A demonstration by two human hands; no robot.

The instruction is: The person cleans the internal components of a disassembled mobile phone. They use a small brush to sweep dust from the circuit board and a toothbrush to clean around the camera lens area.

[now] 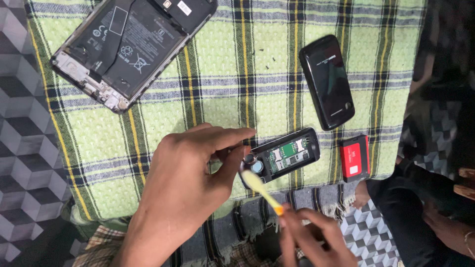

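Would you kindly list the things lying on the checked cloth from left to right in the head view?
Opened smartphone → small opened phone → black back cover → red battery.

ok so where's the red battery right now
In the head view, the red battery lies on the checked cloth at the right, just right of the small opened phone and below the black back cover.

A light-green blanket (217,64) crossed by dark-blue, grey and yellow plaid stripes carries the phones. Near its front edge lies an opened small phone (283,157) — black shell, green circuit board — beside a red battery (354,157) with a white label. A pale-yellow brush (262,192) has an orange collar. The floor (24,168) shows grey cube-pattern tiles.
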